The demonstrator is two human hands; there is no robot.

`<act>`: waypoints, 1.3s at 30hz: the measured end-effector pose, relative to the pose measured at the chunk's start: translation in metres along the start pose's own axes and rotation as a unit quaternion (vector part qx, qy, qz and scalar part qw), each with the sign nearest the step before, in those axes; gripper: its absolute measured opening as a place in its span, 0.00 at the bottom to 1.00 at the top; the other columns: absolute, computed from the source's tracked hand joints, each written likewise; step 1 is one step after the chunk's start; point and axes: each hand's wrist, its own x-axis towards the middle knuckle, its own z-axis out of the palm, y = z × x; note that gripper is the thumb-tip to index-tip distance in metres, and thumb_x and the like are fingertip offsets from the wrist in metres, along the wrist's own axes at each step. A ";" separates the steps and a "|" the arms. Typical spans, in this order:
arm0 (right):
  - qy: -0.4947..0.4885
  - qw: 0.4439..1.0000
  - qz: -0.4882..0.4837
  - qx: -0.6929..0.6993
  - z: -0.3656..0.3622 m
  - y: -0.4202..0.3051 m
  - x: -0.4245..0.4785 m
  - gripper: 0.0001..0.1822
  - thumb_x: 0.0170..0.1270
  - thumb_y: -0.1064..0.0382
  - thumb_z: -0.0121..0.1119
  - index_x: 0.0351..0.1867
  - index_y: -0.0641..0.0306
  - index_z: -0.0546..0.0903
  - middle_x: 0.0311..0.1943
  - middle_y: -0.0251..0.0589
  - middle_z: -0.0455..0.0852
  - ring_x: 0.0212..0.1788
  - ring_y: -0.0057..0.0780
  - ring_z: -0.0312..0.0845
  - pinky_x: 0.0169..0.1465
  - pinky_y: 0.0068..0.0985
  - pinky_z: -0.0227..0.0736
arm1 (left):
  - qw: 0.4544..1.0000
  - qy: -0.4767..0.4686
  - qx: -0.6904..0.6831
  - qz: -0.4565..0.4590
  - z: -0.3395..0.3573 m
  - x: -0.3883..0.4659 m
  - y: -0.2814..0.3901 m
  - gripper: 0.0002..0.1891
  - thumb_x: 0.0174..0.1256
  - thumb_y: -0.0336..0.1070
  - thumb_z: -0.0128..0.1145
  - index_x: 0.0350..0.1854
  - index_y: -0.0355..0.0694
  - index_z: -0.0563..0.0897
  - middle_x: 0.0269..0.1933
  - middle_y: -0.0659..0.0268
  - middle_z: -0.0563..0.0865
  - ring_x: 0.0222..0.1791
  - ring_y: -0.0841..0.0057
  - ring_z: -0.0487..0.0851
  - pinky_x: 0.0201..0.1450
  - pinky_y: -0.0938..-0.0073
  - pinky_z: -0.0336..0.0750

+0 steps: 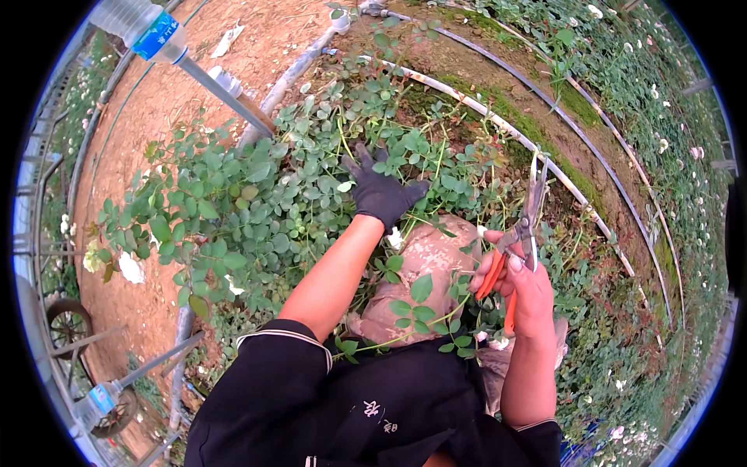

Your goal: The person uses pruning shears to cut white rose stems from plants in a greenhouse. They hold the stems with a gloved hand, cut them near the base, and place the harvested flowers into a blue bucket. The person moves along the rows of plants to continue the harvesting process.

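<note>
My left hand (382, 190), in a dark glove, reaches into the leafy rose bushes (309, 169) with its fingers spread against the foliage. My bare right hand (519, 280) is closed on pruning shears with orange handles (528, 216). Their metal blades point up and away from me, near a white pipe. A long leafy rose stem (408, 335) lies across the front of my black shirt. My knee in camouflage trousers (432, 262) is between my arms, among the leaves. Whether the left fingers touch a stem is hidden by leaves.
White pipe (484, 109) and a grey hose (519, 76) curve along the mossy soil. At left, upturned plastic bottles (157, 35) cap metal posts beside a dirt path (134, 175). Wheels (70, 330) stand at the lower left. More flowering bushes (671, 146) line the right.
</note>
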 end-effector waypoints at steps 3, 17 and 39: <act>-0.007 0.997 -0.073 0.031 0.011 -0.027 0.037 0.32 0.68 0.47 0.51 0.62 0.74 0.65 0.36 0.40 0.79 0.35 0.29 0.80 0.39 0.26 0.76 | 0.997 -0.028 0.045 0.054 -0.018 -0.013 0.000 0.51 0.55 0.71 0.50 0.73 0.37 0.52 0.74 0.42 0.45 0.73 0.41 0.32 0.71 0.41 0.25; -0.010 0.989 0.125 0.079 0.004 0.018 0.076 0.26 0.71 0.47 0.47 0.55 0.70 0.72 0.32 0.39 0.81 0.32 0.30 0.83 0.39 0.28 0.82 | 0.981 0.120 0.053 0.142 0.092 -0.009 -0.083 0.42 0.53 0.61 0.58 0.62 0.30 0.68 0.73 0.47 0.51 0.72 0.37 0.39 0.73 0.48 0.36; 0.037 0.914 0.204 0.349 0.089 0.077 0.211 0.24 0.73 0.48 0.34 0.44 0.71 0.72 0.26 0.43 0.79 0.30 0.42 0.80 0.40 0.47 0.78 | 0.987 -0.050 -0.120 0.090 0.201 0.055 -0.112 0.24 0.63 0.59 0.40 0.57 0.57 0.73 0.52 0.71 0.80 0.66 0.67 0.65 0.71 0.37 0.36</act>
